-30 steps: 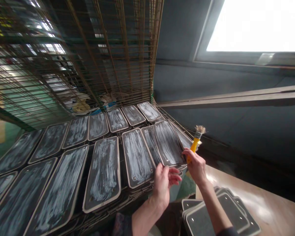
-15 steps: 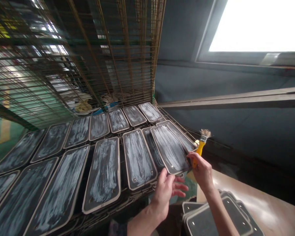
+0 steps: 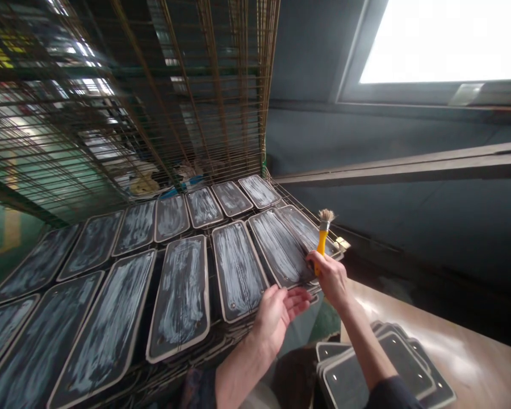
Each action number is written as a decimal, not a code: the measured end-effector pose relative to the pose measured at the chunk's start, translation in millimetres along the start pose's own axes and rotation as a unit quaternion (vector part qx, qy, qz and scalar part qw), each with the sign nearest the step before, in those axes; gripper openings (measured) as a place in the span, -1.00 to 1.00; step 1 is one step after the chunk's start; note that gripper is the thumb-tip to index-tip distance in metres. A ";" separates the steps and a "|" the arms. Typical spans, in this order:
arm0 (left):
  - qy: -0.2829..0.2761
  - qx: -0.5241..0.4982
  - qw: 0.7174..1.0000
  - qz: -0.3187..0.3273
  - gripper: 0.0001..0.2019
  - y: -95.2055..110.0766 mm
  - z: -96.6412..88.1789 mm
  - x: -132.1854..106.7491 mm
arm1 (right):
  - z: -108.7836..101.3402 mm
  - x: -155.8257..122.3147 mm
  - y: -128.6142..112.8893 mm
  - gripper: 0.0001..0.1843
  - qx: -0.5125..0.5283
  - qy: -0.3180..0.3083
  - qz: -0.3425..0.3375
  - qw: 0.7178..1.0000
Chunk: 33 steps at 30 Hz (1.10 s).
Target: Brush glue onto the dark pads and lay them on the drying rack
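My right hand (image 3: 331, 279) grips the yellow handle of a paintbrush (image 3: 322, 243), bristles pointing up. Its fingertips are close to the right edge of a dark rectangular panel (image 3: 276, 241) with a pale rim and streaky white coating. That panel lies on the wire rack, partly over or against another coated panel (image 3: 304, 224) to its right; I cannot tell which. At the near end of the panel is my left hand (image 3: 276, 318), palm turned up, fingers stretched out and thumb near the rim. Whether the left fingertips touch its underside is hidden.
Several similar coated panels (image 3: 176, 301) lie in two rows on the rack. Uncoated-looking panels (image 3: 344, 378) are stacked at lower right on a pale tabletop (image 3: 472, 346). Upright wire mesh (image 3: 213, 113) stands behind; a grey wall with a ledge (image 3: 409, 162) is at right.
The panel has shifted left and away from me, settling onto the rack beside its neighbour. Both hands moved with it, and the brush swung left and more upright.
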<state>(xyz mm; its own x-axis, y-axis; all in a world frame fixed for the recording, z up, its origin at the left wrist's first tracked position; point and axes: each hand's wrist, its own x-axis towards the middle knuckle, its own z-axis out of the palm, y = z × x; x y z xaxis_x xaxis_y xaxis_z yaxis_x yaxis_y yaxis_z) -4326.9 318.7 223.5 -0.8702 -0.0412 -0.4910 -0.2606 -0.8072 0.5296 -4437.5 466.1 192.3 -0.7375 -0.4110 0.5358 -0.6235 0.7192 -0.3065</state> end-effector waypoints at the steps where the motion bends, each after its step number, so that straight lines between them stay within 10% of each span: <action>1: 0.002 -0.004 1.000 0.008 -0.96 -0.5 -0.4 -0.9 | 1.0 1.3 -1.2 -0.67 -0.012 -0.003 -0.001 1.000; 7: -0.043 0.019 0.997 -0.060 -0.90 -9.7 -10.6 -17.2 | -12.2 -14.3 -14.1 -0.72 -0.031 0.004 0.004 1.000; 12: -0.107 0.194 0.961 -0.165 -0.83 -33.6 -32.7 -25.7 | -69.0 -80.5 -24.6 -0.58 0.000 0.048 0.025 0.999; 18: -0.102 0.444 0.864 -0.215 -0.86 -119.0 -89.8 10.0 | -127.0 -219.1 -33.1 -0.63 0.010 0.049 0.306 0.951; 24: -0.020 0.470 0.847 -0.247 -0.69 -184.3 -121.8 34.4 | -96.1 -317.7 -15.4 -0.61 0.024 0.100 0.496 0.862; 33: 0.010 0.479 0.843 -0.245 -0.71 -208.3 -121.4 47.2 | -65.0 -317.2 51.4 -0.60 -0.114 0.049 0.416 0.901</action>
<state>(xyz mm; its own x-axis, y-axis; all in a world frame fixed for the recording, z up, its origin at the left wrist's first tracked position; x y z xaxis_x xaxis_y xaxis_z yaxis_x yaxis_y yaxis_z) -4263.0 413.4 6.0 -0.5548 0.1409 -0.8200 -0.8136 0.1142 0.5701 -4218.8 669.9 57.7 -0.8913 0.3675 0.2656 0.2128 0.8563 -0.4706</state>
